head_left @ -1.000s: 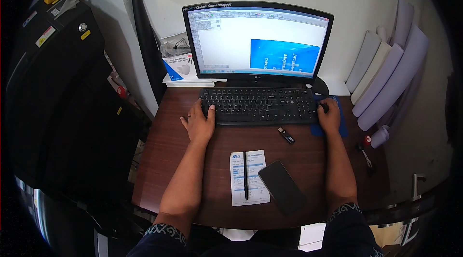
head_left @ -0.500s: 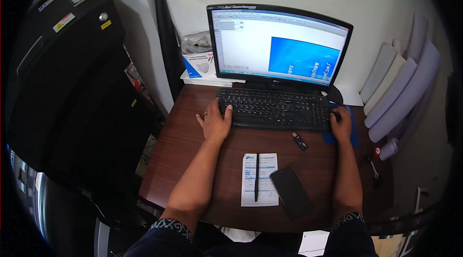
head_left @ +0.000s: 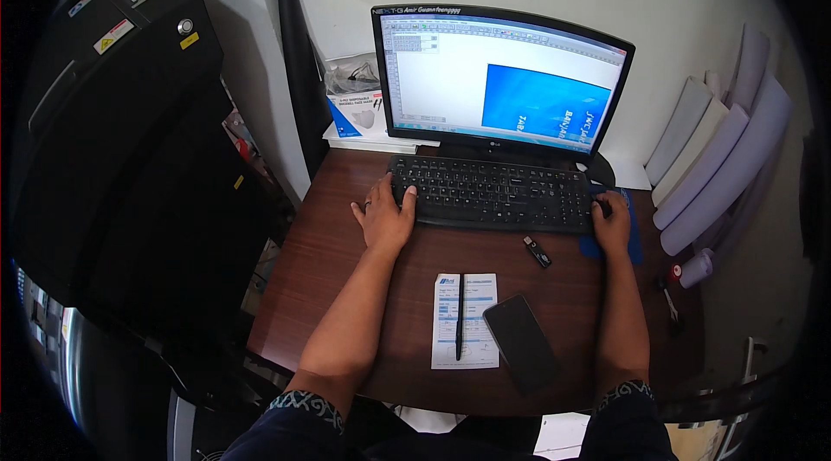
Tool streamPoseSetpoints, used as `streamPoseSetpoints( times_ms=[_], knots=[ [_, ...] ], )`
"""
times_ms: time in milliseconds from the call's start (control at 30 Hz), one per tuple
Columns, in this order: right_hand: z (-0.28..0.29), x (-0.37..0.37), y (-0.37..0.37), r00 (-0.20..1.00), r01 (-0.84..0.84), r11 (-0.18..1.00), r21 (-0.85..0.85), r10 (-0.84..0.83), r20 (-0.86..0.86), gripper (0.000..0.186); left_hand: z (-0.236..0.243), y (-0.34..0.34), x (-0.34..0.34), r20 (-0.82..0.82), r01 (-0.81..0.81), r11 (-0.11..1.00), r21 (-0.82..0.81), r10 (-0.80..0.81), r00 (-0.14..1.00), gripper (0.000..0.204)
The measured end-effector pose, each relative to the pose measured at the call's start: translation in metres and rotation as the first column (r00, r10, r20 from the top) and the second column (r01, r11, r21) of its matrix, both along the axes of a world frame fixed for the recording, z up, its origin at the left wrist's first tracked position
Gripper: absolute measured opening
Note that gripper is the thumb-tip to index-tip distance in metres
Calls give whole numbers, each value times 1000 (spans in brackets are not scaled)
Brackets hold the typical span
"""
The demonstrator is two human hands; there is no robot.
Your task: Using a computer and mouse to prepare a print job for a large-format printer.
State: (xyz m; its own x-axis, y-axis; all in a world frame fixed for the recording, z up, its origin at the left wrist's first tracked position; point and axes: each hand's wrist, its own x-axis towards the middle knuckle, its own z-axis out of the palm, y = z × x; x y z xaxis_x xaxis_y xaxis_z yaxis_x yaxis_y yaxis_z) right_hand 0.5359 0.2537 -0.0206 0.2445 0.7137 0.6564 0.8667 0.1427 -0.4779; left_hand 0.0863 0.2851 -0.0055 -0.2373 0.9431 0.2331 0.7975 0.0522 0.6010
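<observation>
My left hand rests at the left end of a black keyboard, its fingers apart and its thumb by the lower left keys. My right hand is wrapped round a dark computer mouse, which it mostly covers, on a blue mouse pad. Behind the keyboard stands a black-framed monitor that displays a blue rectangle with white lettering on a white page. Below the keyboard lies a small black USB stick.
On the brown desk, a pen lies across a printed form, beside a dark smartphone. Several pale rolls lean at the right. A large black machine stands left of the desk, near a tall black roll.
Both hands stay where they were on the keyboard and mouse. The whole view has shifted very slightly.
</observation>
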Motion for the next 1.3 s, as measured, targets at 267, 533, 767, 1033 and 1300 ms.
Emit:
streamPoseSetpoints(
  times_ms=[267, 533, 767, 1033, 1300],
  knots=[
    [7, -6, -5, 999, 28, 999, -39, -29, -34, 21, -2, 0, -1, -9, -11, 1000, 9, 11, 1000, 66],
    [2, -1, -2, 995, 85, 996, -23, -87, -49, 20, -2, 1, -1, 0, -6, 1000, 5, 6, 1000, 67],
    [4, -3, -3, 996, 85, 996, 1, -85, -9, 20, -1, 1, 0, 5, -10, 1000, -5, 10, 1000, 66],
    [3, -2, -2, 999, 41, 999, 17, -41, -9, 18, -3, 2, 0, 2, -7, 1000, 4, 7, 1000, 66],
    [3, -3, -1, 1000, 22, 1000, 12, -22, -19, 19, -5, 2, -2, -5, -5, 1000, 10, 5, 1000, 67]
  ],
)
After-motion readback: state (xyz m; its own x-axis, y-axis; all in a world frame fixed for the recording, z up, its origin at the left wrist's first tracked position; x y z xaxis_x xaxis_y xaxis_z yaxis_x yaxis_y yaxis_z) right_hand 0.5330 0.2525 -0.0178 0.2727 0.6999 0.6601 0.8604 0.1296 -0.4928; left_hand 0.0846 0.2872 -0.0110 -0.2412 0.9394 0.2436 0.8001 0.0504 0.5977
